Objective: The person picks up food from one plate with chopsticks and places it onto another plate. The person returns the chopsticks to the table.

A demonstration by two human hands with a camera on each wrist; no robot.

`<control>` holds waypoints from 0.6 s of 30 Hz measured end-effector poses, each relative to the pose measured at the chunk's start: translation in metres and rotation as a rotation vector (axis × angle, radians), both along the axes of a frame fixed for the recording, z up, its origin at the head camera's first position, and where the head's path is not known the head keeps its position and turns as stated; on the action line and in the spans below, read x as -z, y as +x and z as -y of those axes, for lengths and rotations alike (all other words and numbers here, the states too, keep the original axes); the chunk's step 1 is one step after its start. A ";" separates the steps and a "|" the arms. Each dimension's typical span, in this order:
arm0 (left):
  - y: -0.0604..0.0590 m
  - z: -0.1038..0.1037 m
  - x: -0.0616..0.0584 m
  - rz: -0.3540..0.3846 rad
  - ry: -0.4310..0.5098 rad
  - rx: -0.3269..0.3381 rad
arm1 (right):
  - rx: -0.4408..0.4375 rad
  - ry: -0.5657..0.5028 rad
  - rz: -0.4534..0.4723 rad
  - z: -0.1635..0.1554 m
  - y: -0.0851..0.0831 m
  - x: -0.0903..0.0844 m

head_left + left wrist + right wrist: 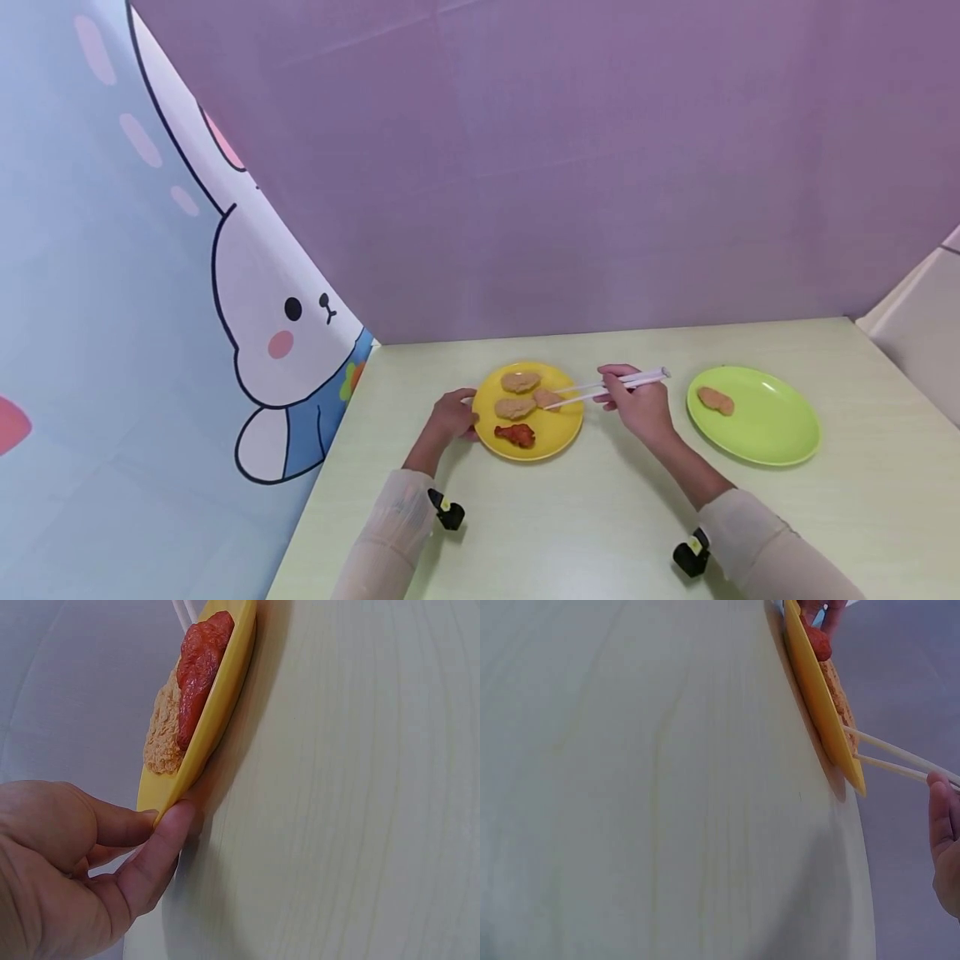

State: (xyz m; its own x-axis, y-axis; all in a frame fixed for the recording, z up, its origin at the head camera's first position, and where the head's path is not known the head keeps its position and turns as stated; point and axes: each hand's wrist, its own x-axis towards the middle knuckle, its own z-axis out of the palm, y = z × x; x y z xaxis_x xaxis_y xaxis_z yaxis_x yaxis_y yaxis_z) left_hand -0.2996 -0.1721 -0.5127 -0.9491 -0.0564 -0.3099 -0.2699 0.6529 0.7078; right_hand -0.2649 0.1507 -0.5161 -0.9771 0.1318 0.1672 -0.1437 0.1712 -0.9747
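Note:
My left hand (453, 414) pinches the left rim of a yellow plate (555, 442) between thumb and fingers, as the left wrist view shows closely. On this plate lie three tan fried chicken pieces and a glossy red drumstick (515, 435). My right hand (639, 406) holds a pair of pale chopsticks (643, 379) from the plate's right side. Their spread tips reach over the rim to the right-hand tan piece (547, 398), one tip on each side of it. The other two, an upper piece (521, 382) and a lower piece (514, 408), lie to its left.
A green plate (772, 429) stands on the pale wooden table (570, 533) to the right, with one tan piece (716, 401) near its left rim. A purple backdrop (570, 183) rises behind the table, and a blue rabbit-print sheet (135, 333) borders the left.

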 end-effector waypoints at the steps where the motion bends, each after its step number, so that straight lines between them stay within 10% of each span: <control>1: 0.000 0.000 -0.001 0.002 0.001 -0.002 | 0.001 0.001 0.009 0.000 0.000 -0.001; 11: 0.003 -0.002 -0.004 -0.004 -0.017 0.002 | -0.001 0.013 0.039 0.002 0.021 -0.035; 18: 0.001 -0.002 -0.002 -0.014 -0.047 0.008 | 0.012 -0.032 0.046 -0.002 0.009 -0.018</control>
State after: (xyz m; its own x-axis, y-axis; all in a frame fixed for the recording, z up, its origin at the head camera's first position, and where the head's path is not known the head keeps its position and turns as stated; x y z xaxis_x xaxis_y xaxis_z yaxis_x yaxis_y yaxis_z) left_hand -0.2982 -0.1705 -0.5108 -0.9538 -0.0634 -0.2936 -0.2549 0.6876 0.6799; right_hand -0.2563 0.1530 -0.4981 -0.9819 0.1483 0.1176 -0.0966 0.1413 -0.9852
